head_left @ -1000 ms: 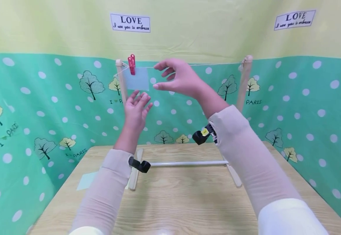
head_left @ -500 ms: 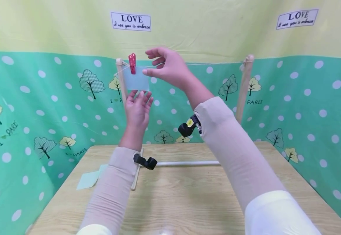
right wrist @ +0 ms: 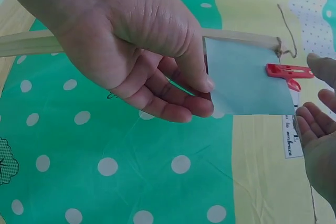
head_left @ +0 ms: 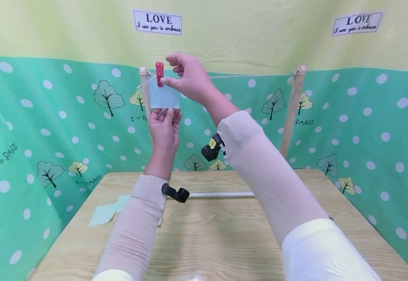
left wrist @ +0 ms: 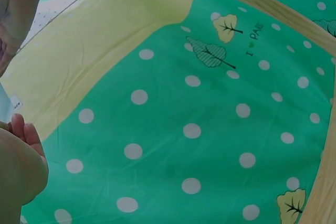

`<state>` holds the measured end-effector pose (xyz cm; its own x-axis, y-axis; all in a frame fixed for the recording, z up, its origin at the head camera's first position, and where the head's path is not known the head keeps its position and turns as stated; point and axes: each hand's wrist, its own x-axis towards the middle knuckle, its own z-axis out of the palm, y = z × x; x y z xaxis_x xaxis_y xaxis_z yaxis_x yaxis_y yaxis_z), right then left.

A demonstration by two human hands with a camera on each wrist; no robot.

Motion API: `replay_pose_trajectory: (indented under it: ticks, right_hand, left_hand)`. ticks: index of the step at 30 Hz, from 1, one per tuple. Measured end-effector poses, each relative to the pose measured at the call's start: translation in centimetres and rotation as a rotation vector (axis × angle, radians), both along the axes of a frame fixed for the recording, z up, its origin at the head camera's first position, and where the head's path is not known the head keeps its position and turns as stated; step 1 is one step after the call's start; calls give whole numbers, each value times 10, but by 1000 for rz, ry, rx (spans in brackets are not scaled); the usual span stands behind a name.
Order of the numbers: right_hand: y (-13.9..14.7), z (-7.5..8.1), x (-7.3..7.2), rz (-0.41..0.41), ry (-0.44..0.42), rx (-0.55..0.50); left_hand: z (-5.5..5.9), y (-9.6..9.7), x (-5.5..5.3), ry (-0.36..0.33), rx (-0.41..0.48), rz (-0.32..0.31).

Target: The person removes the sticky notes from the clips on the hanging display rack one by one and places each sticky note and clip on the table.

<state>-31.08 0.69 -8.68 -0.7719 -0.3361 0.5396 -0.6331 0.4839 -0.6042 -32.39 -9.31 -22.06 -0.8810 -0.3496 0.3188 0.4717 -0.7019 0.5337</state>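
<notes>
Paper (head_left: 163, 97) pegged on string, between both hands.

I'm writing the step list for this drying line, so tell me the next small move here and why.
Probably close the right hand on the red clothespin. Its thumb and forefinger are already at the peg, which alone clips the light blue paper to the string, while the left hand waits open just below the sheet.

the head view looks forward and slightly down over both arms. the right wrist view sits close, sharing the pale blue paper square (right wrist: 247, 77) at 12 o'clock (head_left: 163, 96). the left wrist view faces the dotted green backdrop cloth (left wrist: 210, 129).
</notes>
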Motion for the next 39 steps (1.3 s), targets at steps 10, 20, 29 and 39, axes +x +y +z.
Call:
replay_pose_trajectory:
  ticks: [10,20,29,39]
  right_hand:
    - [-11,-3,-7,49,-141,-79]
    - [-22,-17,-3,22,13,-184]
    - [-27,-25,0,43,28,-428]
    - [-19,-28,-1,55,102,-542]
  left_hand:
    - [-1,0,2,-10,-29,15]
    - [-3,0,5,48,-60,16]
    - [-3,0,5,81,-65,35]
    - [-3,-1,7,43,-112,87]
